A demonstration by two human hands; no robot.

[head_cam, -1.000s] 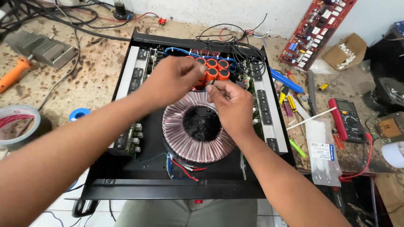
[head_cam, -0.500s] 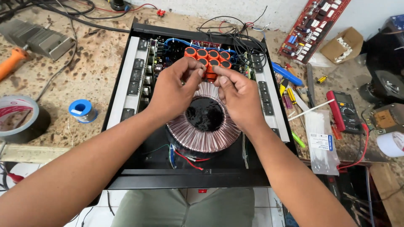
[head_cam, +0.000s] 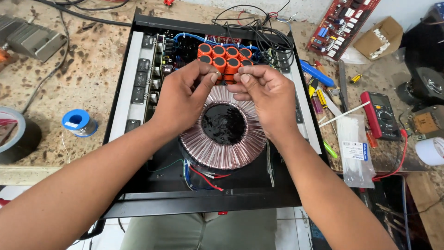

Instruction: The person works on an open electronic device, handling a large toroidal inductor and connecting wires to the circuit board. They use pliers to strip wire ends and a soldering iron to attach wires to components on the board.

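While both hands hovered over the open black amplifier chassis, the left hand and the right hand met fingertip to fingertip just above the toroidal transformer. Each hand was narrowed to a pinch, thumb pressed against forefinger, and whatever lay between the fingertips was too small to tell. The pinch points sat directly in front of the cluster of orange capacitors, which stood upright at the rear of the chassis; whether the fingers touched them could not be told. The transformer, a copper-wound ring with a glossy black centre, sat in the middle of the chassis, with red, blue and white wires trailing from its near side. The chassis rested on a stained counter. To the left lay a blue solder spool and a roll of grey tape. To the right lay a red multimeter, a bag of white cable ties and a red circuit board, well apart from the hands.
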